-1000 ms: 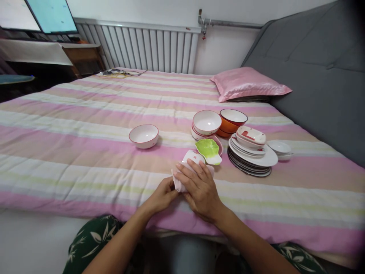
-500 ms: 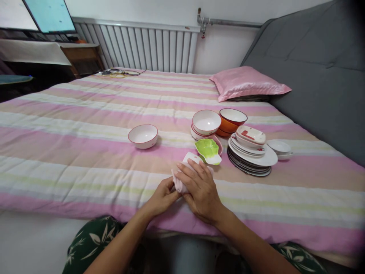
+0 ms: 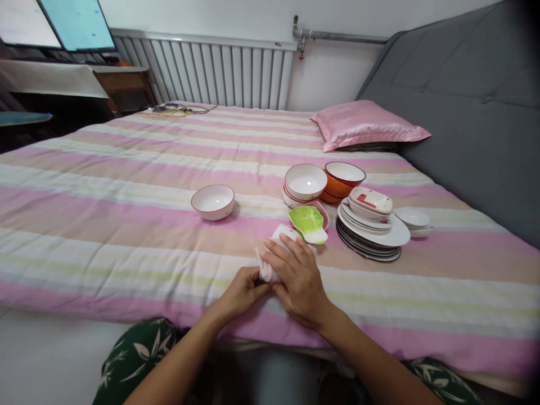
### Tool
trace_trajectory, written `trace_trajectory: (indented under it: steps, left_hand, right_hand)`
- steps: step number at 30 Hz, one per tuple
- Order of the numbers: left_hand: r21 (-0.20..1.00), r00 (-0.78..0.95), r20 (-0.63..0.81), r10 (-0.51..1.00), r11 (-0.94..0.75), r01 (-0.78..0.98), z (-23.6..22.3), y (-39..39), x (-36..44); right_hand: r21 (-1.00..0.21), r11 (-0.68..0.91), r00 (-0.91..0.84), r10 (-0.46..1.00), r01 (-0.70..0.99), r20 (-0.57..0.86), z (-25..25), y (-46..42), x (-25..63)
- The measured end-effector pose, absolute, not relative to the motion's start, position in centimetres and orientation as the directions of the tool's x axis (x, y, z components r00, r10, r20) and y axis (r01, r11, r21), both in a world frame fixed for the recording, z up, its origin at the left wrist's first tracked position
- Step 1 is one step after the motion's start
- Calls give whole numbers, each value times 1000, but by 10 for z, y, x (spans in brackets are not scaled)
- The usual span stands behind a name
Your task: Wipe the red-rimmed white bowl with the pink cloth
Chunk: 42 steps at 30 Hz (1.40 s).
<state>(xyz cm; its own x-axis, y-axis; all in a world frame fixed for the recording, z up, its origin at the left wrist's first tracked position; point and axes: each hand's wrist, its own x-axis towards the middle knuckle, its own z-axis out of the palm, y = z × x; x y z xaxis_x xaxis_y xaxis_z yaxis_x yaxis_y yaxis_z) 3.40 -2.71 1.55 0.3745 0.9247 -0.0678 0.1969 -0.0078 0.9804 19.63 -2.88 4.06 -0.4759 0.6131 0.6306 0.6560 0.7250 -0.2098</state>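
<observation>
Cloth lies between white dish and right grip.

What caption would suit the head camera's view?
Left hand and right hand hold a pink cloth against a white dish near stacked bowls and plates.

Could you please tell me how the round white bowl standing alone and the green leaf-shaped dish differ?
The round white bowl has a red rim; the green leaf-shaped dish has a white end. The bowl looks deeper, the dish shallower. The bowl stands apart, while the dish sits close by a pink dish. Both lie open side up.
</observation>
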Motion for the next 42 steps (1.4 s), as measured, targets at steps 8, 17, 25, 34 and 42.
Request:
trace_trajectory:
  steps: [8, 17, 25, 34, 42]
  left_hand:
    - [998, 383, -58, 922, 55, 18, 29, -28, 32]
    - [1000, 306, -27, 952, 25, 10, 27, -28, 35]
    - [990, 326, -104, 940, 67, 121, 27, -30, 34]
    - [999, 304, -26, 952, 35, -25, 26, -28, 32]
    - [1000, 300, -4, 954, 9, -15, 23, -28, 31]
  right_hand:
    - [-148, 757, -545, 577, 637, 608, 39, -31, 194]
    - [-122, 757, -563, 573, 642, 596, 33, -29, 193]
    - [-139, 766, -564, 570, 627, 597, 33, -31, 192]
    - [-144, 763, -557, 573, 630, 602, 33, -29, 193]
    - [-149, 771, -563, 567, 619, 601, 32, -28, 193]
